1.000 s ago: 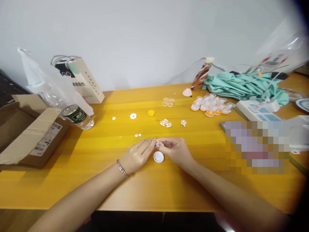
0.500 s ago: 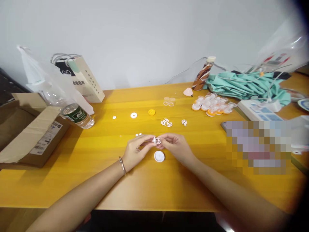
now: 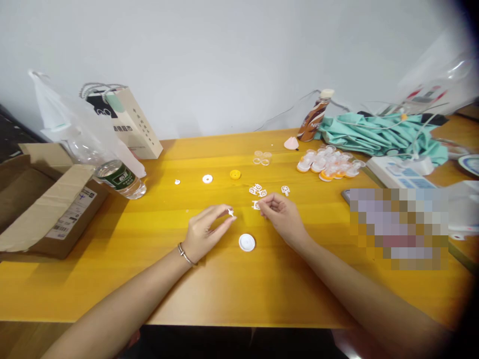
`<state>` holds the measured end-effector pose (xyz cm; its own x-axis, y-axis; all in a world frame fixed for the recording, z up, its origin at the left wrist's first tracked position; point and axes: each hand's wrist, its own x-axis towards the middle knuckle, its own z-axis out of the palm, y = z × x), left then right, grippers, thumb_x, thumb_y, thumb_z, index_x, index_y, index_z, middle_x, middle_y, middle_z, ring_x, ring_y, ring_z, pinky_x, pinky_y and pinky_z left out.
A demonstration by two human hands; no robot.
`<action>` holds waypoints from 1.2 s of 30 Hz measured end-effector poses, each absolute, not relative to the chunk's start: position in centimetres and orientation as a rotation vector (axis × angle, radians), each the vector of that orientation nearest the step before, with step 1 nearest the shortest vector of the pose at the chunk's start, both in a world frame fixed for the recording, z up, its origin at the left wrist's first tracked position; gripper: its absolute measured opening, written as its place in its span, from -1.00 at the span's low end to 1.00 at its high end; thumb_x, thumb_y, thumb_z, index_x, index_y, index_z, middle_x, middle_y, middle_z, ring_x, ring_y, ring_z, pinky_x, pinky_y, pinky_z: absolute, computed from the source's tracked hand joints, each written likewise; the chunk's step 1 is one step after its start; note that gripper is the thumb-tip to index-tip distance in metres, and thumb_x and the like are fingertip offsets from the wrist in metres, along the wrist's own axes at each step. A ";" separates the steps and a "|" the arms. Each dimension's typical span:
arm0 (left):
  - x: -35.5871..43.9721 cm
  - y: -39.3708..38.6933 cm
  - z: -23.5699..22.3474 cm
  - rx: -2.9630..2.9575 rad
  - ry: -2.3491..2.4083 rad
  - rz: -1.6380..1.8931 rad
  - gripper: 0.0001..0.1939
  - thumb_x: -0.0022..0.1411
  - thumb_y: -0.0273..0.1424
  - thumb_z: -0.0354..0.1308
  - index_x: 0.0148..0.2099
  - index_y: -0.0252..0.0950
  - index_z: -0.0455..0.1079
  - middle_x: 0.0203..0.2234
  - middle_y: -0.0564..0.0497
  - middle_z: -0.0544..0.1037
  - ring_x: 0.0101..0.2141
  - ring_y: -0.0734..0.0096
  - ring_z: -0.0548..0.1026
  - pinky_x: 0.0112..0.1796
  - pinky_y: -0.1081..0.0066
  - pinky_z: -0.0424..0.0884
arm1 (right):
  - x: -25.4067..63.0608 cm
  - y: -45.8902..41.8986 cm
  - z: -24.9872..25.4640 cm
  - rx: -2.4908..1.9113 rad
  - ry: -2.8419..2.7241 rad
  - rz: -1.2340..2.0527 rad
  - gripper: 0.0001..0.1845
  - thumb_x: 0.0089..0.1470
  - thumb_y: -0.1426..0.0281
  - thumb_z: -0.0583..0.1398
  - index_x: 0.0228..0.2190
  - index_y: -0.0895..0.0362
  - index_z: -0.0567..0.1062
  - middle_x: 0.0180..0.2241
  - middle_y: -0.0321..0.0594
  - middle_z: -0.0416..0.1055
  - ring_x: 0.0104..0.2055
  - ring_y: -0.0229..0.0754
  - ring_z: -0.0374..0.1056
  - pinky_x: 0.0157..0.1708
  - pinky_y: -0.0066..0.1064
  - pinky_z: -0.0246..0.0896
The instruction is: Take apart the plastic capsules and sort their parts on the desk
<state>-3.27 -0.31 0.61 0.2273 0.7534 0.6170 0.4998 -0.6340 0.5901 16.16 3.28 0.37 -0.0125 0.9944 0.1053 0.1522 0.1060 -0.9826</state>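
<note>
My left hand (image 3: 207, 230) pinches a small white plastic part (image 3: 231, 213) with a thin pin between thumb and fingertips. Held at the fingertips of my right hand (image 3: 281, 217) is a flat white openwork plastic piece (image 3: 256, 205), partly covered by the fingers. A round white disc (image 3: 247, 242) lies on the table below and between both hands. Just beyond the right hand are several similar openwork pieces (image 3: 258, 188), with one more piece (image 3: 285, 190) apart to the right. Farther back lie a yellow disc (image 3: 235, 174), a white ring (image 3: 207, 178) and a tiny white part (image 3: 177, 182).
Small transparent cups (image 3: 262, 158), a pink cone (image 3: 291, 143) and a pile of orange-and-white pieces (image 3: 329, 163) sit toward the back. A brown bottle (image 3: 313, 117) and green umbrella (image 3: 377, 134) stand behind them. At left are a cardboard box (image 3: 71, 219) and a water bottle (image 3: 119, 178).
My hands have moved apart. The openwork piece has gone right with my right hand, away from the small white part, which stays in my left.
</note>
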 end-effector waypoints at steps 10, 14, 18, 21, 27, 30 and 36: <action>-3.1 -0.4 0.8 2.305 1.124 1.222 -0.83 0.19 -0.45 0.07 -0.14 -0.33 0.33 -0.31 -0.06 0.50 -0.31 0.45 0.48 -0.22 0.40 0.44 | 17.2 7.2 -1.0 -1.347 -1.598 0.708 -0.75 -0.11 0.25 0.20 -0.41 0.18 0.49 -0.48 -0.21 0.47 -0.46 -0.26 0.34 -0.39 -0.40 0.29; -3.1 -0.3 0.7 2.281 1.120 1.210 -0.81 0.19 -0.45 0.07 -0.12 -0.32 0.32 -0.31 -0.05 0.49 -0.32 0.46 0.47 -0.22 0.39 0.45 | 17.4 7.1 -0.8 -1.343 -1.566 0.714 -0.72 -0.10 0.28 0.20 -0.32 0.19 0.49 -0.43 -0.19 0.48 -0.42 -0.25 0.37 -0.31 -0.37 0.30; -3.0 -0.3 0.5 2.236 1.105 1.229 -0.81 0.19 -0.45 0.06 -0.11 -0.33 0.31 -0.31 -0.05 0.47 -0.33 0.48 0.45 -0.25 0.42 0.46 | 16.9 5.3 0.4 -1.249 -1.560 0.720 -0.76 -0.04 0.27 0.17 -0.37 0.17 0.49 -0.40 -0.19 0.48 -0.37 -0.22 0.37 -0.27 -0.35 0.30; -3.1 -0.2 0.5 2.254 1.113 1.248 -0.80 0.18 -0.44 0.08 -0.12 -0.32 0.32 -0.34 -0.04 0.46 -0.36 0.49 0.43 -0.28 0.43 0.45 | 15.9 3.1 0.9 -1.096 -1.676 0.874 -0.80 -0.02 0.26 0.17 -0.40 0.13 0.47 -0.41 -0.23 0.47 -0.36 -0.22 0.38 -0.26 -0.36 0.30; -3.3 -0.1 0.3 2.441 1.054 1.249 -0.76 0.19 -0.46 0.07 -0.07 -0.32 0.32 -0.32 -0.07 0.48 -0.31 0.44 0.43 -0.23 0.37 0.41 | 13.7 0.4 0.1 -0.894 -1.676 1.189 -0.82 -0.03 0.30 0.20 -0.32 0.09 0.42 -0.32 -0.24 0.48 -0.28 -0.24 0.40 -0.18 -0.38 0.31; -3.1 -0.2 0.1 2.464 1.052 1.227 -0.67 0.20 -0.45 0.06 0.03 -0.31 0.26 -0.24 -0.09 0.47 -0.25 0.43 0.43 -0.17 0.34 0.40 | 14.1 1.0 0.5 -0.951 -1.630 1.174 -0.83 -0.01 0.27 0.17 -0.36 0.09 0.44 -0.34 -0.23 0.49 -0.29 -0.23 0.41 -0.19 -0.35 0.32; -3.3 -0.5 0.6 2.515 1.089 1.179 -0.61 0.19 -0.42 0.09 0.07 -0.31 0.22 -0.18 -0.10 0.45 -0.18 0.39 0.41 -0.12 0.30 0.38 | 21.4 6.2 1.6 -1.348 -1.396 0.786 -0.73 -0.04 0.25 0.17 -0.29 0.13 0.48 -0.36 -0.20 0.49 -0.37 -0.21 0.40 -0.30 -0.34 0.31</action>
<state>-3.28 -0.54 0.63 0.4249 0.6736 0.6047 0.5496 -0.7228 0.4190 21.40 6.17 1.60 0.1216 0.9690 0.2149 0.3186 0.1670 -0.9331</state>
